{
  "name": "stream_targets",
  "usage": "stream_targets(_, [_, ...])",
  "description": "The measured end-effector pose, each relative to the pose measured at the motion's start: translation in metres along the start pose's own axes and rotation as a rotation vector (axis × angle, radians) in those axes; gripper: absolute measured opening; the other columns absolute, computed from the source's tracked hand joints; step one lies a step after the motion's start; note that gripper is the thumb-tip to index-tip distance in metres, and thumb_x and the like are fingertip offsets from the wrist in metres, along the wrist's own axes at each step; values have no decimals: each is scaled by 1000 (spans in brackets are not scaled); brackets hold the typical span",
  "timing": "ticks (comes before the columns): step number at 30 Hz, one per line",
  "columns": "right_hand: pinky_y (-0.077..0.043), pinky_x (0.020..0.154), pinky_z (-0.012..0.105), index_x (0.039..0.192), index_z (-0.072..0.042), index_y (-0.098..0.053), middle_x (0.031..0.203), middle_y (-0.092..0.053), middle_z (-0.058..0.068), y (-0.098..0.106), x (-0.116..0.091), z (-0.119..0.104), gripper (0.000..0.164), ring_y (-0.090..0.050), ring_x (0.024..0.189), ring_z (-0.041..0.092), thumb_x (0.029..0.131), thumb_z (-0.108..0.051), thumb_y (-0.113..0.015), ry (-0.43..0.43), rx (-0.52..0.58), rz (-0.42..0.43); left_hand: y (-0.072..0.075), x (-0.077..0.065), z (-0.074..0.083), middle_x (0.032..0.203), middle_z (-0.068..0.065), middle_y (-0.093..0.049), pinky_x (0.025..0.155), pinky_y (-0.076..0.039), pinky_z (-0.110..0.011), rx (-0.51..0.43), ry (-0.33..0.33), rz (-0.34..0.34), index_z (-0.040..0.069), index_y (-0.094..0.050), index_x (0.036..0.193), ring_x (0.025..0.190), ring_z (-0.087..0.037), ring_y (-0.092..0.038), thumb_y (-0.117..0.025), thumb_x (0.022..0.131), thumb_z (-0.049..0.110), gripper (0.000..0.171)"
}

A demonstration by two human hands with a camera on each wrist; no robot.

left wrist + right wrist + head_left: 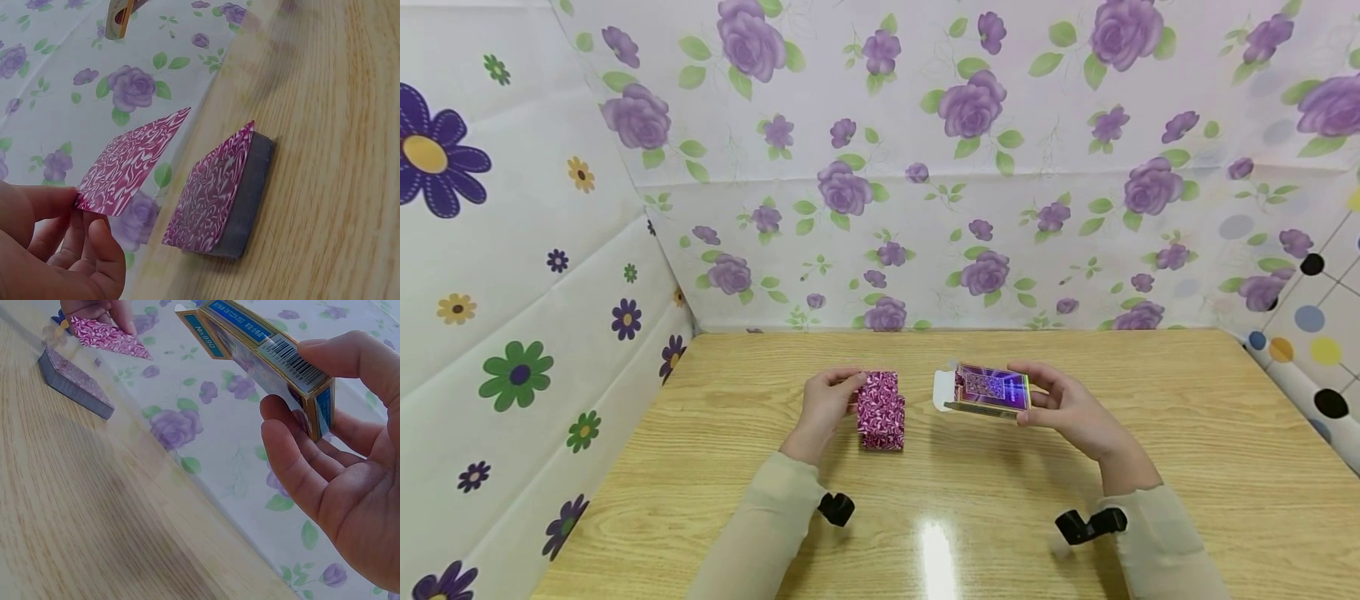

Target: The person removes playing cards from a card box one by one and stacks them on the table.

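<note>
My left hand [823, 410] pinches a playing card [134, 164] by one corner between thumb and fingers, its pink-and-white swirled back showing. Below the card a deck of playing cards [215, 194] lies stacked on the table, same back up, with dark grey edges. In the head view the held card overlaps the deck. My right hand [1070, 408] holds a purple and gold card box [996, 390] by its right end, raised off the table. The box's flap [944, 391] hangs out at the left end, and a barcode [294, 362] shows in the right wrist view.
The wooden table [1000, 517] runs back to a wall covering [887, 167] printed with purple roses. A flowered sheet [512, 250] borders the left side, a dotted one [1326, 350] the right. Black wrist cameras [837, 508] sit on both sleeves.
</note>
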State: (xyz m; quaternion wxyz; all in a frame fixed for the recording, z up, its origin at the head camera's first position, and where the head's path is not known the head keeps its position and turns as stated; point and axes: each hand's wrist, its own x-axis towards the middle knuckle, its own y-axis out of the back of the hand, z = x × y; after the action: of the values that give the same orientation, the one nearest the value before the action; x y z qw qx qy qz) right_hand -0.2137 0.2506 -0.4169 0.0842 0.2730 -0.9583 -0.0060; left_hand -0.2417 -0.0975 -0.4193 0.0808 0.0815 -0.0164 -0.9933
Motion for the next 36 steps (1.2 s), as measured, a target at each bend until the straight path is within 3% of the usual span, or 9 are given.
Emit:
stream_targets(21, [-57, 79, 27, 143, 3, -28, 127, -50, -1, -1, 0, -2, 65, -63, 104, 12, 87, 5, -61, -15, 2, 11, -3, 1, -8, 90, -6, -66, 62, -55, -28, 117, 52, -5, 2, -68, 104, 65, -10, -59, -66, 88, 14, 20])
stream_targets(26, [-57, 79, 27, 143, 5, -25, 128, -49, -1, -1, 0, -1, 66, -63, 104, 11, 87, 5, -61, -6, 8, 1, -5, 3, -12, 89, -7, -66, 59, -55, -27, 139, 31, 15, 1, -68, 102, 62, -9, -57, -66, 88, 13, 18])
stream_targets(36, [-57, 80, 27, 143, 1, -29, 127, -50, -1, 0, 0, -1, 64, -63, 105, 12, 87, 5, -60, -4, 11, -3, -7, 5, -15, 94, -12, -65, 66, -58, -30, 219, -27, 37, 0, -68, 100, 71, -14, -61, -66, 88, 10, 16])
